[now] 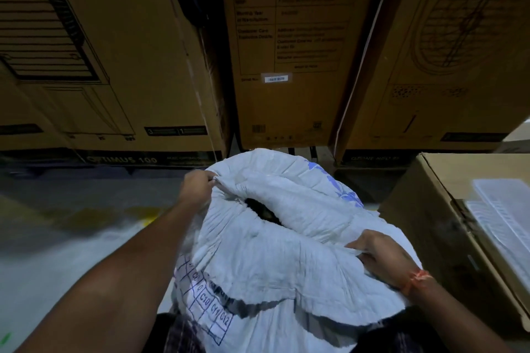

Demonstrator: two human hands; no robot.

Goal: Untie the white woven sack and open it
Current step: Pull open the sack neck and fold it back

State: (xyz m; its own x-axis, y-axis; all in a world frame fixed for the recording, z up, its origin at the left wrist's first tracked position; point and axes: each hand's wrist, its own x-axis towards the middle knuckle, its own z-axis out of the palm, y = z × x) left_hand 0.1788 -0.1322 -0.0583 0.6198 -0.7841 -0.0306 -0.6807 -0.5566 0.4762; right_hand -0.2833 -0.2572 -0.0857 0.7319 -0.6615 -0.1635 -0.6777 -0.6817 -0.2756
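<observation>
Three tall cardboard boxes stand side by side along the far side: the left box (pixel 109 60) printed with a line drawing of an appliance, the middle box (pixel 289 46) carrying a printed data table and a small white barcode sticker (pixel 276 78), the right box (pixel 447 49) printed with a round grille outline. Narrow dark gaps separate them. A lower cardboard box (pixel 430 226) sits at the right, just beside the sack, with white slatted trays (pixel 504 215) lying on top of it. Grey floor (pixel 71 232) lies open to the left, with a yellow mark on it. The white woven sack (pixel 266 261) stands upright in the centre foreground, close against the person's body, long axis vertical, mouth facing up toward the camera. The mouth is partly spread: a dark oval opening (pixel 262 209) shows between crumpled folds of fabric; contents inside are too dark to identify. Blue print shows on the far right side of the sack, and a blue grid with C10, C11, C12 on the near left side. The left hand (pixel 198 188) pinches the rim fabric at the far left of the mouth. The right hand (pixel 381 258), with an orange thread (pixel 417 281) at the wrist, grips a fold of rim at the near right. The two hands are well apart.
</observation>
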